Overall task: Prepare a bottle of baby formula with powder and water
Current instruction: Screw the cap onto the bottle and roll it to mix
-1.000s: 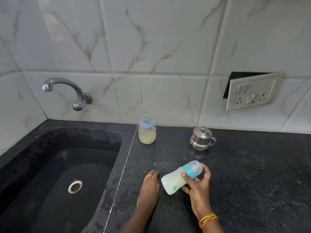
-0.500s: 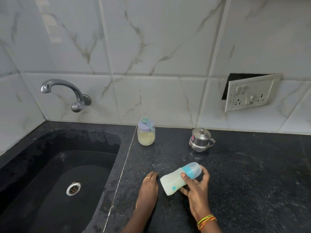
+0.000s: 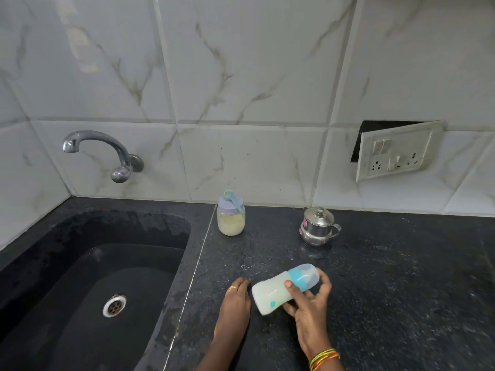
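Baby bottle (image 3: 273, 291), milky inside, lies tilted in the right hand (image 3: 312, 307), which grips it round the middle, its long axis running from the base just beside the left hand (image 3: 235, 301), flat and empty on the desk (image 3: 396, 290), away to the cap (image 3: 308, 274).

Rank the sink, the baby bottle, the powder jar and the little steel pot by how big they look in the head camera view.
1. sink, by far.
2. baby bottle, though it is nearest the camera.
3. powder jar and steel pot look about alike, so I won't rank them.
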The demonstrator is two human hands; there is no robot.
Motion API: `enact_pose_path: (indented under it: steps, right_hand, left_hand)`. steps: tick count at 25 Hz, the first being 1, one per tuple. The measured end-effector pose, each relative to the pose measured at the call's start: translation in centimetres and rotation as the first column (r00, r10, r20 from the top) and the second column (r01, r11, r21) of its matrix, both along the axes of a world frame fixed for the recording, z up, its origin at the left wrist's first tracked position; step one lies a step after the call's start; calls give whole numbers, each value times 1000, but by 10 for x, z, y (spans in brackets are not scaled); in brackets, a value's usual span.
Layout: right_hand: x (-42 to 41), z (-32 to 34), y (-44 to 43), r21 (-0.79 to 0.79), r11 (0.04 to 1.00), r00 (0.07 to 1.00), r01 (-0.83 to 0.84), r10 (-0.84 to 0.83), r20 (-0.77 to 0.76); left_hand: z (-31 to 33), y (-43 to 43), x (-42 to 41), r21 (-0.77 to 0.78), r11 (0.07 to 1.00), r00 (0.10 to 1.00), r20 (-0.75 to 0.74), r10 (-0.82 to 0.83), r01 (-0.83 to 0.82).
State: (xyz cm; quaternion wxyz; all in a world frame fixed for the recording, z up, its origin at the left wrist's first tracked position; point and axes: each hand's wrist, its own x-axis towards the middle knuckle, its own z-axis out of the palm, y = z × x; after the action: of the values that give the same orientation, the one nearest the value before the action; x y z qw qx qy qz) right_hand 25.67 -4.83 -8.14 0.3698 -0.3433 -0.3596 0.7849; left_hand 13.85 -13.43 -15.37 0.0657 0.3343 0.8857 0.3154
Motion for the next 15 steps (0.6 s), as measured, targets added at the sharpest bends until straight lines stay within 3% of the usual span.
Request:
enact_pose_path:
  steps: [4, 7, 10, 15]
  right_hand:
    - [1, -3, 0, -46, 997, 998, 55, -57, -31]
    - [1, -3, 0, -33, 999, 1000, -12, 12, -1]
    - [2, -2, 3, -65, 996, 998, 53, -54, -14]
    - [3, -1, 3, -30, 1000, 1000, 6, -5, 26]
  left_hand:
    - [0, 1, -1, -2, 1000, 1000, 6, 6, -6]
    - [2, 0, 1, -4, 1000, 1000, 12, 2, -2]
    - [2, 1, -1, 14, 1000, 1000, 1, 7, -7]
    - [1, 0, 0, 11, 1000, 1000, 13, 12, -13]
